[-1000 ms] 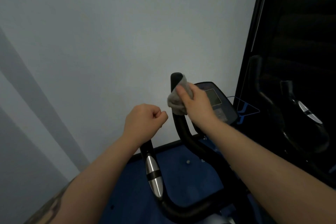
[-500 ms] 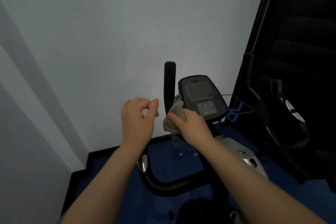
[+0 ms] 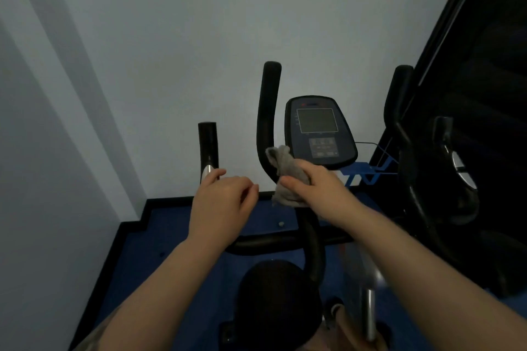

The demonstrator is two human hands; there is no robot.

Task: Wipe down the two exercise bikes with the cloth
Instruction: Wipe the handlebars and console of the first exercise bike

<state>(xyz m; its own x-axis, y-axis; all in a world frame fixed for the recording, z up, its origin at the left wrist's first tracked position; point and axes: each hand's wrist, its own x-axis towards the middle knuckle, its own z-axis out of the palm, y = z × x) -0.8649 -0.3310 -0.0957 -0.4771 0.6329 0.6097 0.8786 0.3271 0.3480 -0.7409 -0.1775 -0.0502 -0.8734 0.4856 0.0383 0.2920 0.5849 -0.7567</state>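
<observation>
The near exercise bike has black handlebars, a dark console and a black seat below me. My right hand grips a grey cloth and presses it against the lower bend of the upright inner bar. My left hand hovers with loosely curled fingers in front of the left grip, just touching or just short of its silver band; it holds nothing. The second bike stands at the right, dark against a black panel.
A pale wall rises straight ahead and at the left. The floor is blue with a black skirting edge. A blue wire holder sits behind the console. A black panel fills the right side.
My right hand has slid the cloth down the upright bar from its top to the lower bend. My left hand has let go of the left grip and loosened. The view has tilted down.
</observation>
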